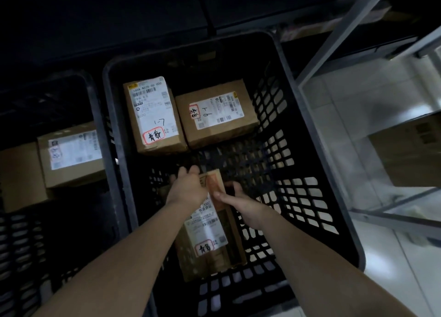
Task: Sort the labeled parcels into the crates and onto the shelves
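A black slatted crate fills the middle of the view. At its back lie two brown labeled parcels, one marked 1-7 and one marked 1-6, side by side. Lower in the crate, both hands hold a long brown labeled parcel with a red-ringed stamp. My left hand grips its far left edge from above. My right hand holds its right side, thumb on the label face. The parcel's far end is partly hidden by the hands.
A second dark crate at the left holds a labeled box and a plain brown box. A grey metal shelf frame rises at the right, with a brown box on a lower shelf over a pale tiled floor.
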Motion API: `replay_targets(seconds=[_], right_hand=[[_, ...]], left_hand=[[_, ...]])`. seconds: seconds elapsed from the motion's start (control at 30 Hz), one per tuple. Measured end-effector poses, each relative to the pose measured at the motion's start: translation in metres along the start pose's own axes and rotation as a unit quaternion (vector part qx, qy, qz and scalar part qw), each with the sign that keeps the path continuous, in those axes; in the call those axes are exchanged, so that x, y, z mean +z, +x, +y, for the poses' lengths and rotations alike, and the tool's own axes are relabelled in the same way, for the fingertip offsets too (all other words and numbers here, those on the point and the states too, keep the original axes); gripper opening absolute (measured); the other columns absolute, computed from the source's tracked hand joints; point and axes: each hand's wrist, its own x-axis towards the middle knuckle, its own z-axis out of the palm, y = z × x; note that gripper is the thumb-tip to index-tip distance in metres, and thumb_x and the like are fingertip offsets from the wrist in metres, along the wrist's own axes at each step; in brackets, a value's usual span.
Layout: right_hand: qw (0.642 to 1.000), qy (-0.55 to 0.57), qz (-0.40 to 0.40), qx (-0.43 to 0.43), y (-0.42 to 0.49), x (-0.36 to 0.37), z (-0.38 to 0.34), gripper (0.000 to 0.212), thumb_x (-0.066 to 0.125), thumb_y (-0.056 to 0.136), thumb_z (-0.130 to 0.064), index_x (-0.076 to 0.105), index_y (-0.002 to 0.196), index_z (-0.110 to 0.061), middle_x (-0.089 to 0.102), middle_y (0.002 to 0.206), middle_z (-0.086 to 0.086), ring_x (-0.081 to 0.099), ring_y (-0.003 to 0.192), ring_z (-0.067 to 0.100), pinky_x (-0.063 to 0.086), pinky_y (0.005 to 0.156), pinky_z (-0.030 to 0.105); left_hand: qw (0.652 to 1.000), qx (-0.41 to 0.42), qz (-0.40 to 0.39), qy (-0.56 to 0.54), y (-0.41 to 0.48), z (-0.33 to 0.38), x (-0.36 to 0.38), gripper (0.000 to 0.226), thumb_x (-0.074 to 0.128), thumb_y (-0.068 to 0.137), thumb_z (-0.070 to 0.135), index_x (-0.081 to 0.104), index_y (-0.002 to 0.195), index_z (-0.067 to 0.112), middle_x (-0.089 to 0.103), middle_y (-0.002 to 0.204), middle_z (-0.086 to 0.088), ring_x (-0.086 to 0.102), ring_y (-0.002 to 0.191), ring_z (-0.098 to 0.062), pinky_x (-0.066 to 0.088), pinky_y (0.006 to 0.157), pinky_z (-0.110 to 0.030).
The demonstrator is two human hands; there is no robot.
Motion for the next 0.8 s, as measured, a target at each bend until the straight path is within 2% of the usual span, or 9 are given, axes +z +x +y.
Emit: replay_targets(seconds=[0.07, 0.2, 0.3, 0.4, 0.43, 0.5, 0.6, 0.73, 0.8], right_hand=[[1.0, -0.002, 0.006, -0.004, 0.004, 0.0, -0.002, 0.076, 0.063, 0.089, -0.041, 0.015, 0.145, -0.024, 0.043, 0.142, 0.009, 0.043, 0.105, 0.015, 0.038, 0.068, 0.022], [0.999, 0.012, 0.035, -0.008, 0.017, 0.005, -0.002, 0.092, 0.075, 0.079, -0.041, 0.013, 0.145, -0.026, 0.054, 0.126, 0.006, 0.053, 0.109, 0.021, 0.045, 0.086, 0.036], [0.998, 0.026, 0.056, -0.027, 0.023, 0.006, 0.002, 0.099, 0.077, 0.077, -0.044, 0.011, 0.15, -0.031, 0.052, 0.133, 0.006, 0.054, 0.113, 0.021, 0.047, 0.086, 0.036], [0.995, 0.046, 0.06, -0.057, 0.022, 0.002, -0.007, 0.084, 0.07, 0.083, -0.046, 0.022, 0.15, -0.027, 0.051, 0.137, 0.006, 0.056, 0.1, 0.011, 0.047, 0.069, 0.025], [0.994, 0.049, 0.065, -0.069, 0.022, 0.001, -0.012, 0.081, 0.069, 0.084, -0.045, 0.024, 0.15, -0.026, 0.051, 0.138, 0.005, 0.056, 0.098, 0.01, 0.047, 0.068, 0.024], [0.992, 0.036, 0.071, -0.096, 0.024, 0.002, -0.023, 0.079, 0.069, 0.085, -0.044, 0.027, 0.149, -0.025, 0.054, 0.134, 0.005, 0.057, 0.103, 0.012, 0.049, 0.074, 0.025], [0.984, 0.004, 0.097, -0.151, 0.033, 0.014, -0.043, 0.067, 0.071, 0.086, -0.035, 0.039, 0.144, -0.022, 0.06, 0.127, 0.006, 0.06, 0.109, 0.018, 0.052, 0.088, 0.031], [0.963, -0.1, 0.194, -0.16, 0.049, 0.031, -0.06, 0.041, 0.057, 0.095, -0.031, 0.051, 0.133, -0.018, 0.065, 0.119, 0.011, 0.06, 0.111, 0.027, 0.048, 0.098, 0.039], [0.961, -0.124, 0.203, -0.143, 0.05, 0.035, -0.061, 0.039, 0.053, 0.097, -0.032, 0.051, 0.133, -0.017, 0.064, 0.119, 0.01, 0.059, 0.113, 0.027, 0.046, 0.098, 0.036]], left_hand=[[1.0, -0.006, 0.017, -0.012, -0.001, 0.001, -0.002, 0.038, 0.048, 0.089, 0.019, 0.043, 0.127, 0.018, 0.037, 0.13, -0.009, 0.033, 0.12, -0.032, 0.035, 0.086, -0.035], [0.999, 0.008, 0.05, -0.004, -0.004, 0.002, -0.001, 0.038, 0.052, 0.088, 0.021, 0.047, 0.126, 0.02, 0.041, 0.128, -0.008, 0.036, 0.118, -0.031, 0.035, 0.092, -0.039], [0.996, 0.043, 0.069, 0.032, -0.003, 0.004, 0.002, 0.047, 0.053, 0.086, 0.023, 0.044, 0.132, 0.026, 0.043, 0.13, -0.005, 0.036, 0.12, -0.026, 0.035, 0.098, -0.044], [0.993, 0.046, 0.085, 0.063, 0.003, 0.007, -0.002, 0.051, 0.053, 0.086, 0.026, 0.041, 0.136, 0.029, 0.041, 0.132, -0.003, 0.033, 0.125, -0.025, 0.028, 0.103, -0.052], [0.992, 0.053, 0.093, 0.063, 0.005, 0.007, -0.003, 0.053, 0.054, 0.087, 0.027, 0.04, 0.138, 0.028, 0.04, 0.134, -0.004, 0.032, 0.127, -0.025, 0.026, 0.105, -0.053], [0.991, 0.077, 0.105, 0.037, 0.009, 0.004, -0.005, 0.058, 0.055, 0.088, 0.025, 0.035, 0.142, 0.023, 0.034, 0.14, -0.007, 0.025, 0.133, -0.025, 0.024, 0.109, -0.052], [0.988, 0.102, 0.115, 0.012, 0.008, 0.001, -0.006, 0.066, 0.054, 0.089, 0.018, 0.024, 0.148, 0.015, 0.018, 0.151, -0.012, 0.011, 0.141, -0.028, 0.017, 0.115, -0.038], [0.989, 0.107, 0.07, 0.075, -0.003, -0.001, 0.009, 0.076, 0.051, 0.091, 0.017, 0.005, 0.152, 0.016, -0.003, 0.157, -0.009, -0.005, 0.145, -0.029, 0.011, 0.118, -0.045], [0.992, 0.098, 0.023, 0.07, -0.002, -0.005, 0.014, 0.083, 0.051, 0.092, 0.016, -0.007, 0.151, 0.015, -0.012, 0.157, -0.008, -0.01, 0.145, -0.029, 0.006, 0.119, -0.046]])
